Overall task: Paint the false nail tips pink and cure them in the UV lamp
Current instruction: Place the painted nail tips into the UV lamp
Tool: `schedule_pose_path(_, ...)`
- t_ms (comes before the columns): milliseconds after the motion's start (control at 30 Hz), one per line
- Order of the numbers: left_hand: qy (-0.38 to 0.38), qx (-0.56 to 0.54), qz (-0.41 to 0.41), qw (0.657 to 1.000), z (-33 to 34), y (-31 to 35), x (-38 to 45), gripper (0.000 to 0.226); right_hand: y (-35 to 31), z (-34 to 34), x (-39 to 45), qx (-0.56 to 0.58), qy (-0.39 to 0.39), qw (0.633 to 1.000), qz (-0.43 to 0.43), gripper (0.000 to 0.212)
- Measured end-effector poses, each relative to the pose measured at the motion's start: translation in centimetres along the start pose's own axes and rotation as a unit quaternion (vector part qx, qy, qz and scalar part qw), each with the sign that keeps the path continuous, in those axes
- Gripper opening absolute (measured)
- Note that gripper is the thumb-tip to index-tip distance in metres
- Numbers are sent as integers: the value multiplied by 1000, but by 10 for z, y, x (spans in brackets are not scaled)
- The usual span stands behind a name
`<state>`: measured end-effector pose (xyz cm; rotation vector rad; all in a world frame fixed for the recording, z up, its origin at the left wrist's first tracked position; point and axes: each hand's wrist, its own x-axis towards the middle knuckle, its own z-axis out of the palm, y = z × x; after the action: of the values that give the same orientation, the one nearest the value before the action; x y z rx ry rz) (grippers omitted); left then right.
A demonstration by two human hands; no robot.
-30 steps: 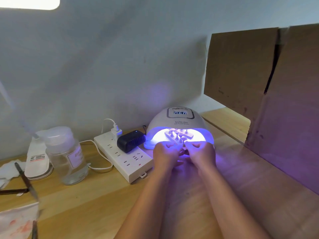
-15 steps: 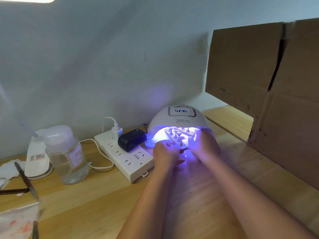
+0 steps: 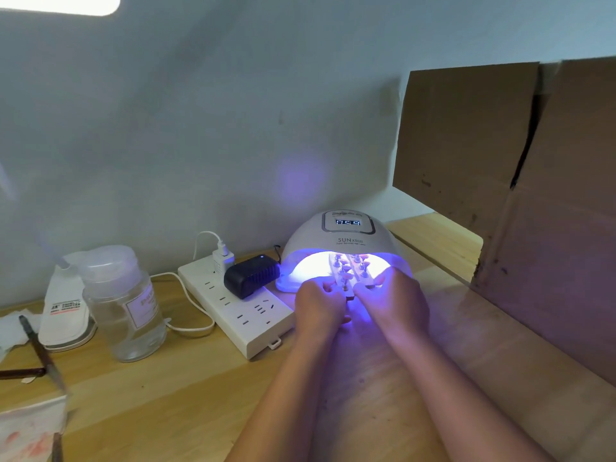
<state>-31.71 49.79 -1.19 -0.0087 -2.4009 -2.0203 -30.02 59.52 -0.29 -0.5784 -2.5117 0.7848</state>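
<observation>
A white domed UV lamp (image 3: 346, 235) glows violet-white at the back of the wooden table, its display lit. Inside its mouth lies a pale holder strip (image 3: 348, 271) with several small nail tips standing on pegs. My left hand (image 3: 318, 306) and my right hand (image 3: 396, 301) rest side by side at the lamp's opening, fingers curled around the strip's near end. The nail tips' colour is washed out by the glare.
A white power strip (image 3: 233, 308) with a black adapter (image 3: 251, 280) lies left of the lamp. Further left stand a clear jar (image 3: 123, 305), a white bottle (image 3: 65, 305), brushes (image 3: 40, 351) and a stained tissue (image 3: 30, 431). Cardboard (image 3: 520, 181) walls the right side.
My right hand reached partly into the lamp half a second ago and has drawn back beside my left hand at the opening. The holder strip stays inside.
</observation>
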Motion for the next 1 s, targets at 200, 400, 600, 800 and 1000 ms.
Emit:
schedule_pose_path(200,12,65,47,997,1,-1,-1,24,8,-3,-7,8,-9,1000,-11,31)
schedule_pose_path(400,29,117,71,990,3,0,1,34,14,-4,-4,17,-17,999,-34,34)
schedule_pose_path(600,28,203,140,969,3,-3,0,42,17,-2,-4,0,-33,999,-38,43)
schedule_pose_path(800,-12,181,81,980,-1,0,2,38,14,2,-3,-18,-11,999,-34,45)
schedule_pose_path(1000,21,176,111,978,1,-6,-1,34,7,5,1,-74,-1,997,-22,47)
